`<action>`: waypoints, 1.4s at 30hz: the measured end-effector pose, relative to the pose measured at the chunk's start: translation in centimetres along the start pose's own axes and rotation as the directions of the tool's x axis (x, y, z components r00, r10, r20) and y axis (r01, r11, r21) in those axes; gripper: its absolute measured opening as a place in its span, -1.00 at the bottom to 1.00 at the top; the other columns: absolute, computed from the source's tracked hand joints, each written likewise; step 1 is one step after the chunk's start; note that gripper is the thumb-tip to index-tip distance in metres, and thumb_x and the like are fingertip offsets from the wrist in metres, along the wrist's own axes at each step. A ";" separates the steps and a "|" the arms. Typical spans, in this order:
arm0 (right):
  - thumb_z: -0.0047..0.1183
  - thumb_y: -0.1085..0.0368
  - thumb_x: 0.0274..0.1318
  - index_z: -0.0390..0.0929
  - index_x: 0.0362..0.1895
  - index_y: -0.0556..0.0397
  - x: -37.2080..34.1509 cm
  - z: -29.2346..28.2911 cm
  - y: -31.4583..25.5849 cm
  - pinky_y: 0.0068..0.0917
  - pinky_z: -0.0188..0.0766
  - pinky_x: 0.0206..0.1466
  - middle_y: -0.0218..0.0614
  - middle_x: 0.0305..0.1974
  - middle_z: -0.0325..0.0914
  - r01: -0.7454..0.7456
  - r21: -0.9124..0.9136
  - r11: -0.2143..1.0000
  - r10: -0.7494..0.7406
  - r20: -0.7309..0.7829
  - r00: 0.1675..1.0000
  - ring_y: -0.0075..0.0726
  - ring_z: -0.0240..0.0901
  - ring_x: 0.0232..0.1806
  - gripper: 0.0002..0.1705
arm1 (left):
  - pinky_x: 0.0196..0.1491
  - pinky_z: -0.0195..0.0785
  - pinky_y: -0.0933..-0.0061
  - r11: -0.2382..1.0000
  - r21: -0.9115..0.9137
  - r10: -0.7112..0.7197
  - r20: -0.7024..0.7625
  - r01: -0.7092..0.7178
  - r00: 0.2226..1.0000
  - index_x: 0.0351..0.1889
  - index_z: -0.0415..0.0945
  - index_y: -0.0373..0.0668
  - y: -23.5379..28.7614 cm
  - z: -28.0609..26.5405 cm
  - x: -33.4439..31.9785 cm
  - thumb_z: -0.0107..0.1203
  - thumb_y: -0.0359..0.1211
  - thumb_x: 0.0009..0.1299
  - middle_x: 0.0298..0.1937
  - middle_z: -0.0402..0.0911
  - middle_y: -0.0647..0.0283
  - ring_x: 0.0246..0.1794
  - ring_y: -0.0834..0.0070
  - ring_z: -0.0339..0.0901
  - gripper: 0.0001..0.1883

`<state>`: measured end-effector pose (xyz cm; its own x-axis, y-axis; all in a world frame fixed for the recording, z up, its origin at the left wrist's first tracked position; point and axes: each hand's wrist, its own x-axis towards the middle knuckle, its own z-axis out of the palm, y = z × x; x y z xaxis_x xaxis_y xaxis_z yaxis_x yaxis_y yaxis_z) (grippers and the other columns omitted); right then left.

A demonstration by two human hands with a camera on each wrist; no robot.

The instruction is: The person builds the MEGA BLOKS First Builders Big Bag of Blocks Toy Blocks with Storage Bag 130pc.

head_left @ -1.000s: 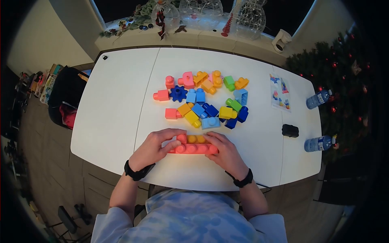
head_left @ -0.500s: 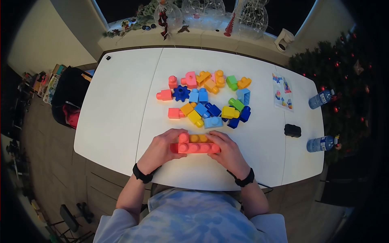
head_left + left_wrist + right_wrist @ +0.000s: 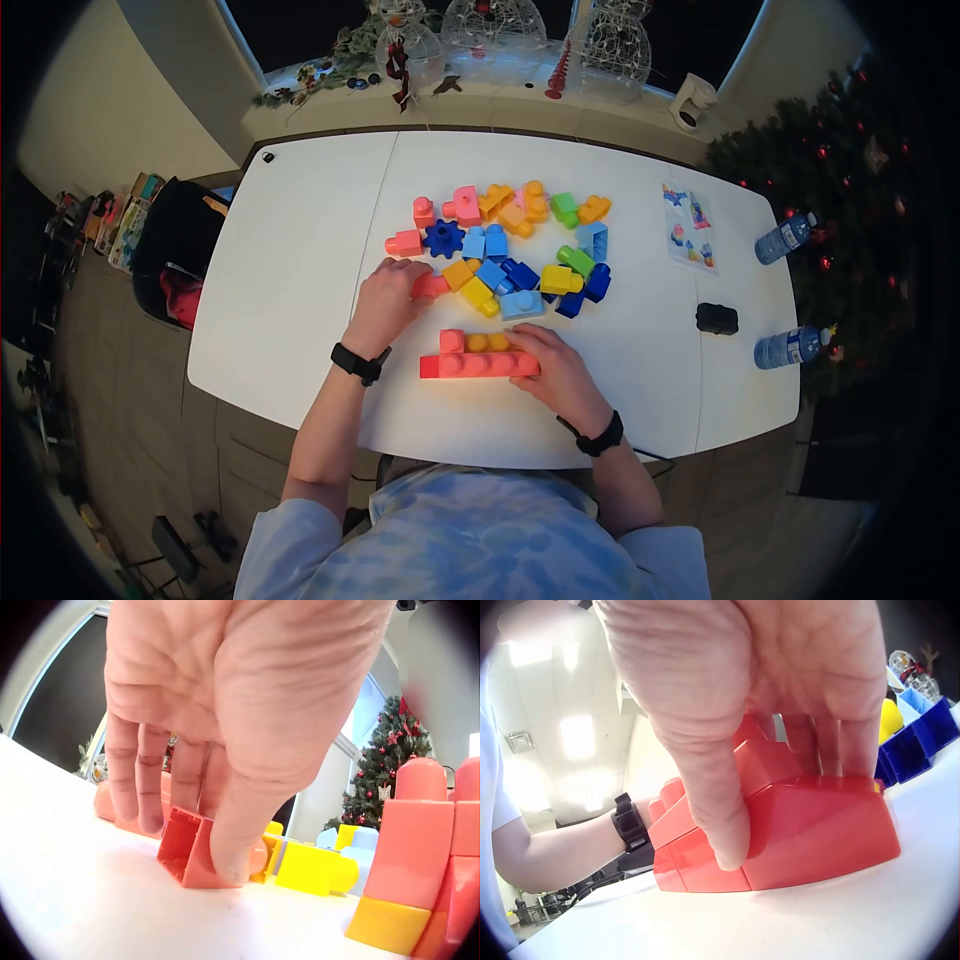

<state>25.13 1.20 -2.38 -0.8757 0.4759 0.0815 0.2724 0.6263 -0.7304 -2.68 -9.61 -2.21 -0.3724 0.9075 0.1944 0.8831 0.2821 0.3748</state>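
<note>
My left hand has its thumb and fingers on opposite sides of a small coral building block. This block lies on its side on the table, its hollow end facing the left wrist camera. Closer to the body sits a joined row of coral blocks, with a coral block at its back left and an orange piece beside that. My right hand grips the row's right end, thumb on the near face and fingers behind. A yellow block lies just past the pinched one.
Loose blocks in several colours spread beyond the hands, among them a dark blue gear-shaped piece. On the right of the white table are a picture sheet, a black case and two water bottles.
My left hand has let go of the joined row's left end and moved forward to the small coral block. My right hand stays on the row.
</note>
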 end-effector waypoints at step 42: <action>0.39 0.42 -0.07 0.54 0.30 -0.06 0.1 0.3 -0.1 -0.21 0.55 0.24 -0.21 0.26 0.52 0.030 -0.056 0.998 -0.031 -0.017 0.999 -0.02 0.50 0.26 -0.26 | 0.15 0.57 0.20 0.863 -0.504 0.116 0.223 0.013 0.968 0.19 0.52 -0.10 5.9 -0.2 -5.1 0.58 -0.35 0.02 0.10 0.67 0.18 0.07 0.10 0.66 -0.29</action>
<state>24.86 1.04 -2.55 -0.8769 0.4667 0.1155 0.2680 0.6739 -0.6885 4.35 -12.64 -0.86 -0.1945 0.9805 0.0297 0.6140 0.0981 0.7832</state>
